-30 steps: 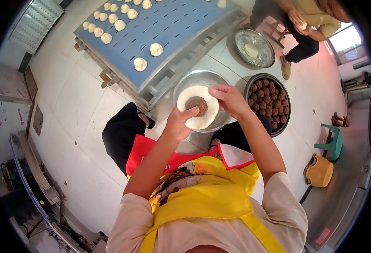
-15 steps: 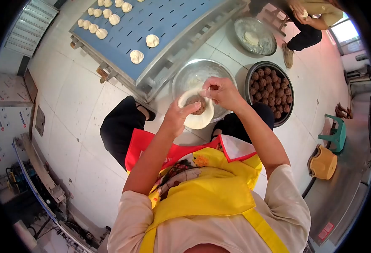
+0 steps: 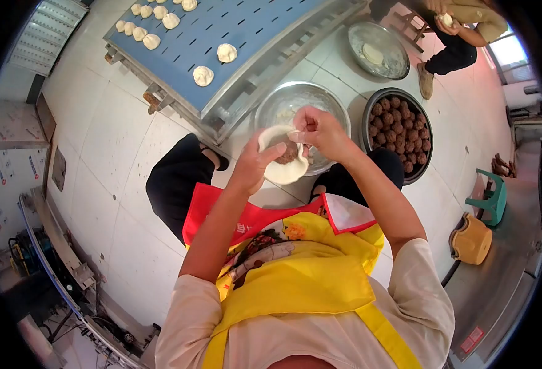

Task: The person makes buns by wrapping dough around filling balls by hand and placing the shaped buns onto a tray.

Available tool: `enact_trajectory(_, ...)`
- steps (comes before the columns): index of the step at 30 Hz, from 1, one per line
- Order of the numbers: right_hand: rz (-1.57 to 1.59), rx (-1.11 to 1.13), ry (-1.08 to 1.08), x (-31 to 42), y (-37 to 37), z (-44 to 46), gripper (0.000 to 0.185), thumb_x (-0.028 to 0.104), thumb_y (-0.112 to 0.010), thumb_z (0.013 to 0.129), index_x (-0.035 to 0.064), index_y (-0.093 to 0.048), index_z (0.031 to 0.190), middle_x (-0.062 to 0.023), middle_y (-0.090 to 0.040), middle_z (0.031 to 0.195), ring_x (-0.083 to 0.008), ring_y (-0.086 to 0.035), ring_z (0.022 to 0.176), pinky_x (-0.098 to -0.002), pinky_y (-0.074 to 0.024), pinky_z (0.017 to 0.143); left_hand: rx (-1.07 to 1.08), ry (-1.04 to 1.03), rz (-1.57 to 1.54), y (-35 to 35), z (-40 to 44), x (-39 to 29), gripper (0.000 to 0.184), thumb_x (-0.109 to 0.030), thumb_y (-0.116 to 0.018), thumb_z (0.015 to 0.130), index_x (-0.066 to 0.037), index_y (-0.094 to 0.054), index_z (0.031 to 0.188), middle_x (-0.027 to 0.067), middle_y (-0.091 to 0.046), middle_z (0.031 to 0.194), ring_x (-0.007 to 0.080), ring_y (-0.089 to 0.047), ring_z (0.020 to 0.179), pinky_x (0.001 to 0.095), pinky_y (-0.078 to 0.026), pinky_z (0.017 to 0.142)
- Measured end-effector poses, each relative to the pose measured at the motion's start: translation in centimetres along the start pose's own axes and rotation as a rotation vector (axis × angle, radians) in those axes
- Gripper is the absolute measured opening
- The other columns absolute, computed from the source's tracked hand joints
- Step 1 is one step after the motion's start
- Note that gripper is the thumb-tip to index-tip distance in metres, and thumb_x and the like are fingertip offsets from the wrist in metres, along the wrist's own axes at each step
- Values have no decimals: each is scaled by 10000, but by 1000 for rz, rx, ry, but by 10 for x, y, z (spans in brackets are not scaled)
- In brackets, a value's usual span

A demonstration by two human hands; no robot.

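Observation:
A round dough wrapper (image 3: 288, 173) with a brown ball of filling (image 3: 288, 152) in its middle lies cupped in my left hand (image 3: 254, 161). My left thumb presses on the filling while the fingers are hidden beneath the dough. Pinched at the wrapper's upper right edge are the fingers of my right hand (image 3: 321, 132). Below my hands, a metal bowl (image 3: 337, 111) with floury traces stands on the floor. To its right is a black tub (image 3: 429, 158) full of brown filling balls (image 3: 400, 129).
A blue slotted tray (image 3: 185, 58) on a metal frame holds several white filled buns (image 3: 203, 76). Another metal bowl (image 3: 400, 64) contains pale dough. A co-worker's hands (image 3: 448, 23) hold dough at top right. A green stool (image 3: 495, 195) and a yellow stool (image 3: 471, 238) stand right.
The wrapper's edge has been drawn up more around the filling, with its far right side now folded. Both hands stay on it. The whole view has shifted slightly.

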State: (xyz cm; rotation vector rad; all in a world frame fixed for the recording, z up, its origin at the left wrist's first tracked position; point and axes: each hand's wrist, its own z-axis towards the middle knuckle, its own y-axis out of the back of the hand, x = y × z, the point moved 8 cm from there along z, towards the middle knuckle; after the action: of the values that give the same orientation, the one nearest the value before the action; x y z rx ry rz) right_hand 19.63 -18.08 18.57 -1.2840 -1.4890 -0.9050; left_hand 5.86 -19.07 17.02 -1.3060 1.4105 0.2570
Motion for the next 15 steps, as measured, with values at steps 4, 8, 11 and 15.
enact_trajectory(4, -5, 0, -17, 0, -3, -1, 74, 32, -681, 823, 12, -611, 839, -12, -537, 700, -122, -586, 609, -253, -519, 504, -96, -38, 89, 17, 3, 11, 454, -147, -662, 832, 2, -521, 1237, 82, -601, 1101, 152, -583, 991, 294, -471, 851)
enact_trajectory(8, -71, 54, 178, 6, -5, 0, 100, 13, -692, 798, 9, -605, 846, -10, -516, 723, -115, -583, 613, -244, -514, 489, -7, 45, 117, 14, 0, 4, 438, -149, -662, 830, 9, -538, 1219, 82, -599, 1106, 146, -575, 996, 291, -462, 858)
enact_trajectory(11, -121, 107, 165, 18, -11, -7, 100, 15, -693, 798, 7, -601, 835, -20, -503, 753, -111, -571, 627, -243, -509, 489, 111, 162, 131, 13, 2, 8, 471, -184, -673, 822, 6, -534, 1230, 82, -596, 1110, 144, -571, 1004, 294, -460, 862)
enact_trajectory(15, -145, -41, 18, 4, -5, -4, 93, 15, -690, 803, 3, -602, 829, -36, -515, 771, -108, -554, 625, -238, -484, 490, -72, -64, 315, 21, 5, -2, 518, -240, -682, 813, 41, -535, 1222, 121, -604, 1129, 172, -572, 1024, 298, -452, 881)
